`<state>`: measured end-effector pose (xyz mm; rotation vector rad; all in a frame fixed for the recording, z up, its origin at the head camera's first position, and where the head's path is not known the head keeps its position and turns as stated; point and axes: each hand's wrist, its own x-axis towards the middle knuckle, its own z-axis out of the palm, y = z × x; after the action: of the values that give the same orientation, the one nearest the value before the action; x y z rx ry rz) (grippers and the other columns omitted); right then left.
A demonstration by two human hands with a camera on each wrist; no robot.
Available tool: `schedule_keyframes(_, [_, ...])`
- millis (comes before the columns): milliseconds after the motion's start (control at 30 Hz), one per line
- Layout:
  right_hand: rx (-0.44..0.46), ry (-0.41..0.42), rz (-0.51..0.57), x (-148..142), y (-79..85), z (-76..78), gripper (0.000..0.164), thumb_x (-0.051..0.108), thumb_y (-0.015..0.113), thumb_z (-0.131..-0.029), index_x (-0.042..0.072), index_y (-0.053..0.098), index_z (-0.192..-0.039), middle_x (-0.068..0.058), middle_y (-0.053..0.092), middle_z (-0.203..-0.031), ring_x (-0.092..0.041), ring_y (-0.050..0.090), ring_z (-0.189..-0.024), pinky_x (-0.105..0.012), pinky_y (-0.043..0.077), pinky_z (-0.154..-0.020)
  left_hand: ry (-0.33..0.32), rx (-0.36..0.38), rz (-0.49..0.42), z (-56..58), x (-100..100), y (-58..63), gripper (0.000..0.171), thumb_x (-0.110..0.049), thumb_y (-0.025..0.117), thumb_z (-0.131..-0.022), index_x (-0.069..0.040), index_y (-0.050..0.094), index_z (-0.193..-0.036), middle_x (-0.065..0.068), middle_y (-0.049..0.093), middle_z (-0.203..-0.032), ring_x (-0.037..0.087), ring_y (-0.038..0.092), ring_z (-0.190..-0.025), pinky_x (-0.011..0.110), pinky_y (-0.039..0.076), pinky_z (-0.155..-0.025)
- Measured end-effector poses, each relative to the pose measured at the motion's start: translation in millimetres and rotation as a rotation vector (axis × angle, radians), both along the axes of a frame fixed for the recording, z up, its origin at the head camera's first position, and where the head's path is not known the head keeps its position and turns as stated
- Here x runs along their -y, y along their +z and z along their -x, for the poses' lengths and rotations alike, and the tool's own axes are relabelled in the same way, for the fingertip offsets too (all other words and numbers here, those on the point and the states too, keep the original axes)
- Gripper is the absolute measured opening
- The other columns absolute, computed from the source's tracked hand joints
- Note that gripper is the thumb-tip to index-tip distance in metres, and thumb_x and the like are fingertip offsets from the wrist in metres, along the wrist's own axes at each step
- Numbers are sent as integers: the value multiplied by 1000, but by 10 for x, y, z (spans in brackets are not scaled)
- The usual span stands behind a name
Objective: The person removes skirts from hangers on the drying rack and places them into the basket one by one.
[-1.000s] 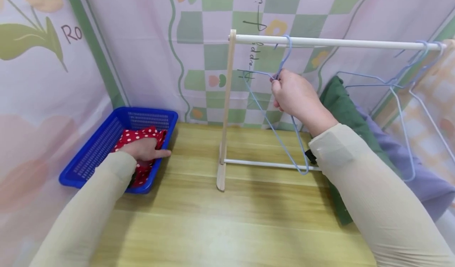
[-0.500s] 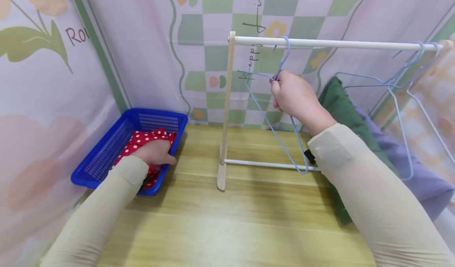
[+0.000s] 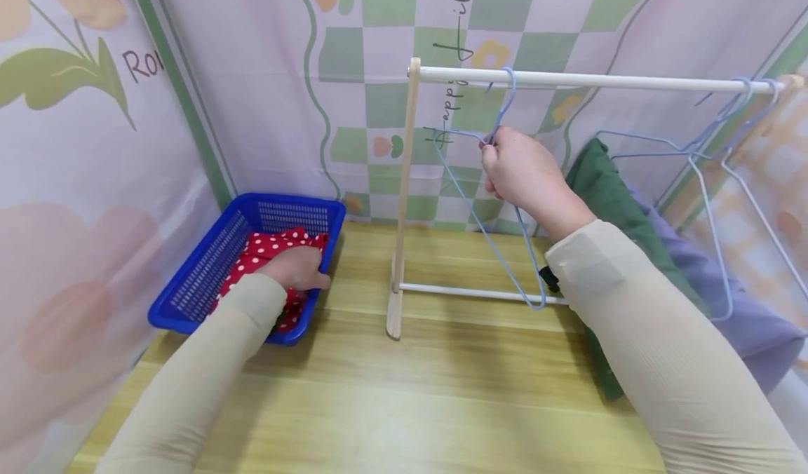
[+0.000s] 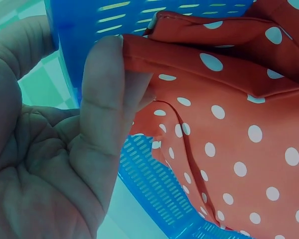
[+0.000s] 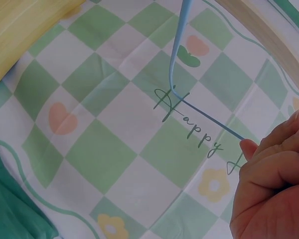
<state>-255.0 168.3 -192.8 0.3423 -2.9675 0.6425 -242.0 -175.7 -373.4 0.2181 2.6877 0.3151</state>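
Note:
At the left of the head view, my left hand [image 3: 297,267] holds the side wall of a blue plastic basket [image 3: 173,310], thumb outside and fingers inside. Red cloth with white polka dots [image 3: 261,247] lies in the basket, against those fingers [image 4: 103,89]; the cloth's kind is unclear. My right hand [image 3: 520,169] grips a blue wire hanger [image 3: 470,200] just below its hook, which is looped over the white rail [image 3: 587,78] of a small rack. In the right wrist view, one arm of the hanger [image 5: 212,119] sticks out from the curled fingers.
Two more blue hangers [image 3: 710,228] hang at the rail's right end. Behind my right forearm lie a green cloth item [image 3: 596,169] and a purple one [image 3: 766,341]. The rack's wooden post [image 3: 404,186] stands between the hands on the wood-grain table [image 3: 353,397].
The basket, with the red cloth in it, has slid to the right toward the rack together with my left hand. My right hand and its hanger stay in place.

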Motion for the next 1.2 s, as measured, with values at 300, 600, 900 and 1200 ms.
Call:
schedule_keyframes(300, [5, 7, 6, 26, 9, 1, 41, 31, 30, -112, 2, 56, -125, -9, 69, -80, -25, 66, -67, -44, 49, -78, -15, -11, 33, 7, -13, -3, 34, -39, 68, -100, -9, 61, -83, 4, 64, -71, 18, 60, -64, 28, 50, -62])
schedule_keyframes(600, [14, -1, 3, 50, 15, -10, 41, 31, 30, -113, 2, 56, -127, -7, 72, -81, -24, 68, -68, -46, 50, -82, -9, 1, 77, -63, -10, 27, 40, -49, 68, -99, -10, 63, -91, 5, 60, -80, 21, 58, -73, 32, 50, -68])
schedule_keyframes(900, [28, -9, 14, 60, 18, -31, 40, 32, 31, -113, 2, 56, -125, -7, 72, -83, -24, 68, -70, -45, 50, -80, -1, -12, 88, -111, -35, 69, 41, -51, 68, -99, -12, 61, -89, 5, 58, -79, 21, 58, -72, 31, 48, -65])
schedule_keyframes(1200, [22, -13, 8, 43, 10, -26, 40, 31, 31, -113, 3, 56, -125, -7, 72, -82, -24, 68, -69, -45, 50, -80, -2, -122, 61, -109, -62, 206, 39, -49, 68, -99, -10, 64, -94, 6, 64, -83, 23, 61, -75, 37, 53, -66])
